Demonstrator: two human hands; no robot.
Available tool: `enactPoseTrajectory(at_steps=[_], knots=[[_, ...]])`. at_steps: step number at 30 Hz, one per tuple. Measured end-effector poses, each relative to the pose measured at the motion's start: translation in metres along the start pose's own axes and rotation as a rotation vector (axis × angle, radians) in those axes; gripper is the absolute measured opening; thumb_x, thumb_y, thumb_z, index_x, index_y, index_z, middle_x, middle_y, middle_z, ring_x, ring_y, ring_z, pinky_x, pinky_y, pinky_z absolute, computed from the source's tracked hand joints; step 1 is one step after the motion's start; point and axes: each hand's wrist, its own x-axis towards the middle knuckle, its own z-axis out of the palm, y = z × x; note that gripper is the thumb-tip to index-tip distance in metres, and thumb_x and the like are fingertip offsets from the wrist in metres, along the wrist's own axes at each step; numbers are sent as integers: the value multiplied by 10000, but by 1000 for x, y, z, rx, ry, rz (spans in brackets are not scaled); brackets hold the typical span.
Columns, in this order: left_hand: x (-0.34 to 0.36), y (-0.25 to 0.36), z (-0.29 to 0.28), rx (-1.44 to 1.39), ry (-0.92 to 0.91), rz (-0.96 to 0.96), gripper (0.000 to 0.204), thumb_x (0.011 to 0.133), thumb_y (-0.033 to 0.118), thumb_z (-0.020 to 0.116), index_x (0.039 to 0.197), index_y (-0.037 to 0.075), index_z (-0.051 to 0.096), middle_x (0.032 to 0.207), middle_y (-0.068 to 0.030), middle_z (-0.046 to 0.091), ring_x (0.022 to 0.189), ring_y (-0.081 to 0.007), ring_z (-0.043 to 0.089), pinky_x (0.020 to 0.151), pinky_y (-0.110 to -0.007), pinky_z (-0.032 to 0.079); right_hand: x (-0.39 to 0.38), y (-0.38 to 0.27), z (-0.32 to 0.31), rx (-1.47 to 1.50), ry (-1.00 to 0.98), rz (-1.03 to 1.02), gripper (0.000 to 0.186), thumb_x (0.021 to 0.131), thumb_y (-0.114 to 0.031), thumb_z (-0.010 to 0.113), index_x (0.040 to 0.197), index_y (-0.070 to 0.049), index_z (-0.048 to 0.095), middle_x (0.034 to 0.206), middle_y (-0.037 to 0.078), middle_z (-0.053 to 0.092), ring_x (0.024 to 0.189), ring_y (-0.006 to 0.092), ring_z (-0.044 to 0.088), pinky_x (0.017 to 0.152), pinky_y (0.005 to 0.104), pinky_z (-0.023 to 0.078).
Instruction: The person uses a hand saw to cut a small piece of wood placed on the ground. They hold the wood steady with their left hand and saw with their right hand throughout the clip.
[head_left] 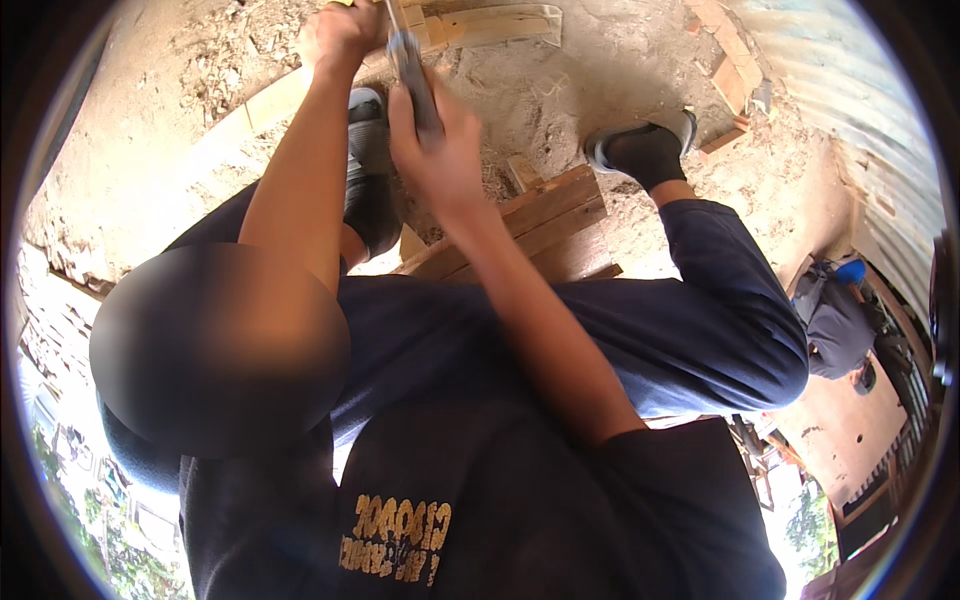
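Observation:
My right hand (440, 150) is closed around the dark grey handle of a hand tool (412, 80). A thin metal shaft runs up from this handle and out of the top edge, so the tool's working end is hidden. My left hand (340, 38) is at the top edge, just left of the tool, with its fingers curled in. A bit of yellow shows at its fingertips, but what it grips cannot be made out. Beside the tool, a pale wooden piece (500, 25) lies on the ground.
Stacked wooden boards (545, 222) lie between my feet, one shoe (368, 150) left and the other foot (645, 150) right. Wood offcuts (735, 85) lie by a corrugated metal sheet (850, 90). Another person (840, 320) is at the far right. Wood chips (235, 65) litter the dirt.

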Motion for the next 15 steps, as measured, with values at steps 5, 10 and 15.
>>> enactPoseTrajectory(at_steps=[5, 10, 15], knots=[[18, -12, 16, 94, 44, -78, 635, 838, 457, 401, 1105, -40, 692, 1105, -282, 672, 1050, -373, 669, 910, -447, 511, -24, -6, -9, -74, -81, 15, 465, 939, -150, 566, 1329, 85, 472, 884, 239, 686, 864, 315, 713, 745, 366, 547], [8, -17, 22, 249, 175, 361, 433, 913, 377, 423, 918, 55, 712, 929, -244, 696, 868, -433, 679, 770, -500, 545, -15, -9, -1, 51, 19, 5, 302, 966, -146, 556, 1214, 25, 580, 724, 66, 565, 655, 146, 545, 603, 290, 464], [0, -12, 8, 5, 58, 76, 531, 904, 410, 423, 965, -41, 696, 1027, -297, 671, 949, -428, 669, 845, -486, 533, -27, -1, -10, 31, -77, 97, 328, 958, -122, 544, 1244, 37, 568, 783, 118, 672, 670, 151, 631, 614, 323, 509]])
